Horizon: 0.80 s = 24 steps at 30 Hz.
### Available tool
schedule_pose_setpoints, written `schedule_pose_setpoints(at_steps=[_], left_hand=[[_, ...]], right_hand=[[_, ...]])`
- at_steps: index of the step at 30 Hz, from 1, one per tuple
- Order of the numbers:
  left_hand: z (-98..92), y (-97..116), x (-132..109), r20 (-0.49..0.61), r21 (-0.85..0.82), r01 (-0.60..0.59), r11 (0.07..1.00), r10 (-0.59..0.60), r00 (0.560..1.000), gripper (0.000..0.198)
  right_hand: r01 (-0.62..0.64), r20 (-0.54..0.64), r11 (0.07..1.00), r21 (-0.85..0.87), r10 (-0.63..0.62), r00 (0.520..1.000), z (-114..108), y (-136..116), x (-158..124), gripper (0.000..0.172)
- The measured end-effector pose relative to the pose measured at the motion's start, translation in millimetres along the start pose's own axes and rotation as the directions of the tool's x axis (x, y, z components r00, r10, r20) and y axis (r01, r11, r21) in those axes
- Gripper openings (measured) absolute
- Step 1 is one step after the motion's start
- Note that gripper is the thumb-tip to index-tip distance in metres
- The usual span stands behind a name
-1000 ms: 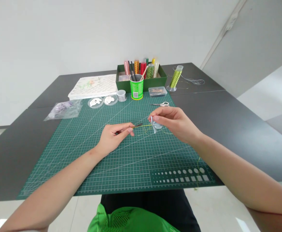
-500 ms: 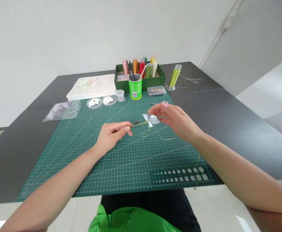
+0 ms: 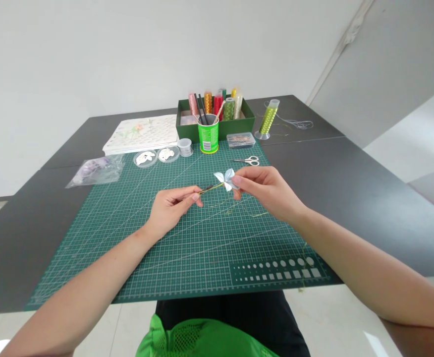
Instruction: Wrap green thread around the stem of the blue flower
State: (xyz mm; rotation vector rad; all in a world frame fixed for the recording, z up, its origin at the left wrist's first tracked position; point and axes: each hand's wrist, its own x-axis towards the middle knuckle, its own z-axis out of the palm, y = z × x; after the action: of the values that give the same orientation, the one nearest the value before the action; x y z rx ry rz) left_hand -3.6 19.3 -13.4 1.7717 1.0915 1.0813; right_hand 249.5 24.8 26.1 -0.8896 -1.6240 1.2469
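Observation:
Between my two hands is a small pale blue and white flower (image 3: 227, 179) on a thin yellow-green stem (image 3: 216, 187). My left hand (image 3: 176, 206) pinches the lower stem, with a short dark piece (image 3: 206, 189) alongside it at the fingertips. Thumb and forefinger of my right hand (image 3: 263, 188) are closed on a petal at the flower's right side. Fine yellow-green thread (image 3: 259, 214) trails over the green cutting mat (image 3: 157, 263) below my hands. Just beyond my right hand lie small scissors (image 3: 252, 160) with white handles.
A green can (image 3: 208, 138) with sticks stands before a box (image 3: 187, 131) of thread spools. A light green spool (image 3: 269, 119) and a clear case (image 3: 241, 141) are to its right. Leftward are dishes of white pieces (image 3: 145, 158), a plastic bag (image 3: 96, 171) and a white stack (image 3: 140, 133).
My right hand has moved down and left, closing its fingers on a petal. The flower has shifted slightly left. The scissors now show fully. My left hand is almost still.

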Motion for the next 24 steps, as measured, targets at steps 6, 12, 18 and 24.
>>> schedule_pose_setpoints(at_steps=[6,12,18,24], left_hand=[[1.8,-1,0,0.037,-0.007,-0.028,1.0,0.028,0.999,0.026],[2.7,-1,1,0.03,-0.054,0.008,0.999,-0.007,1.0,0.024],[3.9,2,2,0.016,-0.229,0.065,0.971,-0.063,0.998,0.023],[6.0,3,4,-0.003,-0.396,0.143,0.907,-0.157,0.988,0.027]], right_hand=[[0.091,-0.077,0.986,-0.138,-0.103,0.992,5,-5,-4,0.028],[0.186,-0.131,0.882,-0.433,-0.265,0.955,-6,-3,-2,0.031],[0.012,-0.501,0.731,-0.683,-0.479,0.721,-36,21,16,0.026],[-0.086,-0.409,0.627,-0.775,-0.392,0.824,-57,21,21,0.025]])
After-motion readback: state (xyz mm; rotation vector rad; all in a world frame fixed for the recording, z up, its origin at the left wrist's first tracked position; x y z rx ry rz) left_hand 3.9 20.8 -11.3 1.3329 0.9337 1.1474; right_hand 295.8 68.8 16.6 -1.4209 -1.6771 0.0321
